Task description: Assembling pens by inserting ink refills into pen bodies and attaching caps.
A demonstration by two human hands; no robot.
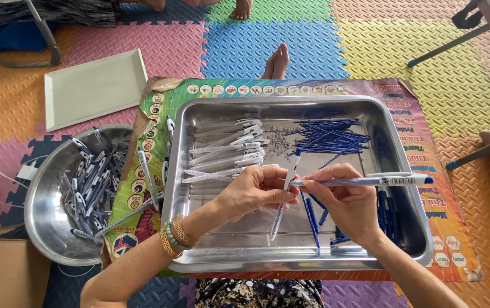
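Over the near middle of the rectangular steel tray (404,171), the left hand (253,191) pinches a white pen barrel with blue cap (286,191), pointing down. The right hand (347,202) grips a clear blue-capped ballpoint pen (370,181) lying level. Thin blue refills (330,137) lie toward the tray's far right corner.

pens in tray (210,117), bowl (42,197) left
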